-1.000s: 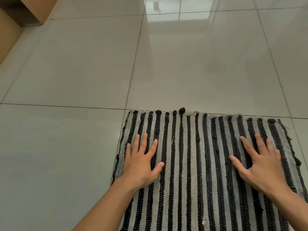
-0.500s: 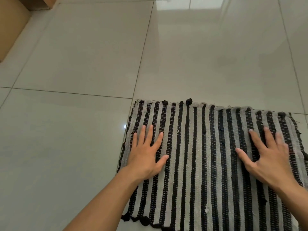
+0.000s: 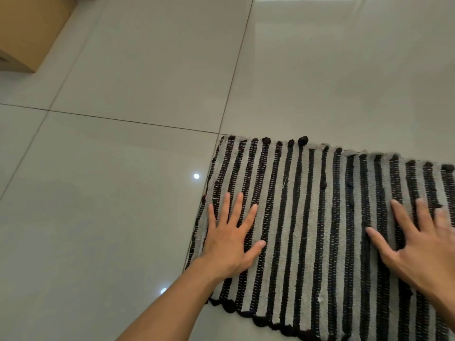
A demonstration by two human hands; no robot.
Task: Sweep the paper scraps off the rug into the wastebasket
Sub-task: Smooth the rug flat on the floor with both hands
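Note:
A black and grey striped woven rug (image 3: 307, 217) lies flat on the glossy tiled floor (image 3: 123, 217). My left hand (image 3: 230, 239) rests palm down on the rug's left side, fingers spread, holding nothing. My right hand (image 3: 423, 247) presses flat on the rug's right side, fingers apart, partly cut off by the frame's edge. A tiny white scrap (image 3: 320, 299) sits on the rug near its front edge. No wastebasket is in view.
A wooden piece of furniture (image 3: 29, 33) stands at the far left corner. Shiny grey floor tiles spread to the left of the rug and beyond it. The rug's right end runs out of the frame.
The view has tilted down and swung left, so the rug sits further right and its near edge shows. Both hands stay flat on the rug in about the same places.

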